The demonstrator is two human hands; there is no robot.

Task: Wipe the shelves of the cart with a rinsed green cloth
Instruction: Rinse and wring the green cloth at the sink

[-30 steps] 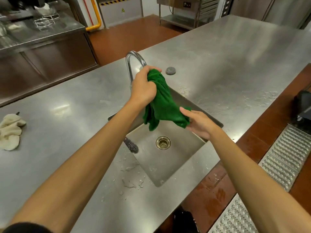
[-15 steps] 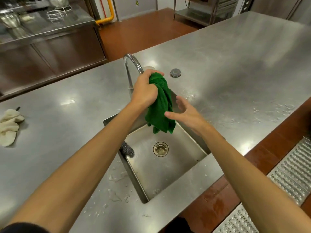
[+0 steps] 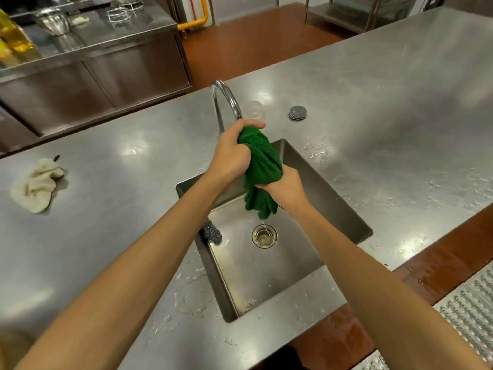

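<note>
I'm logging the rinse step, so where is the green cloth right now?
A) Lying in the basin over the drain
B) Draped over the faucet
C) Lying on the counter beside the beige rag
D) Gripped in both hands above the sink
D: the left hand grips the top of the green cloth and the right hand grips it lower down, above the sink.

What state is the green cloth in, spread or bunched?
The cloth is bunched: left hand grips its top, right hand its middle, over the sink; its end drips.
</note>
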